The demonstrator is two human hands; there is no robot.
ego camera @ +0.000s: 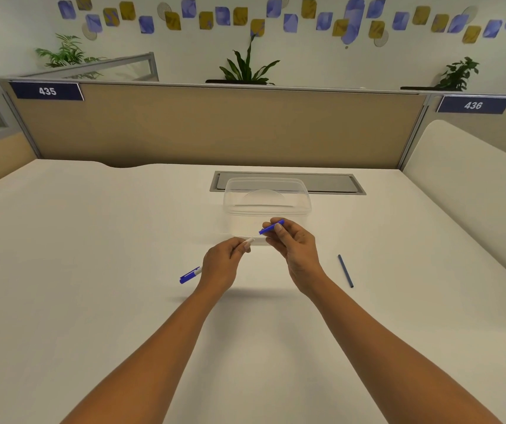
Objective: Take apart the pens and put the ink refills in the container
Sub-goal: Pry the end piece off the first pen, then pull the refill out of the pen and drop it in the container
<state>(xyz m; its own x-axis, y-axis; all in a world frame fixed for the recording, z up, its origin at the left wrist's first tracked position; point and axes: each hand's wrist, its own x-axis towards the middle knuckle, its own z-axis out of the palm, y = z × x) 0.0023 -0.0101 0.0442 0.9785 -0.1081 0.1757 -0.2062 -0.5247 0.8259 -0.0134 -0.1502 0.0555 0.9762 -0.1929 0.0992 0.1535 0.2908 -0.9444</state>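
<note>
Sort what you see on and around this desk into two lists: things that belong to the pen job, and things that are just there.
Belongs to the job:
left hand holding white pen barrel
right hand holding blue cap
capped pen
blue refill
clear container

Just there:
grey cable hatch
desk number signs
plants

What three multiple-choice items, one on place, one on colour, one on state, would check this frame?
1. Where does the thin blue rod lie?
A. in the container
B. on the desk, right of the right hand
C. in the left hand

2. What colour is the cap in the right hand?
A. red
B. green
C. blue

3. The container is
A. empty
B. full of pens
C. lidded

Answers: B, the rod lies on the desk; C, the cap is blue; A, nothing shows through its clear walls.
</note>
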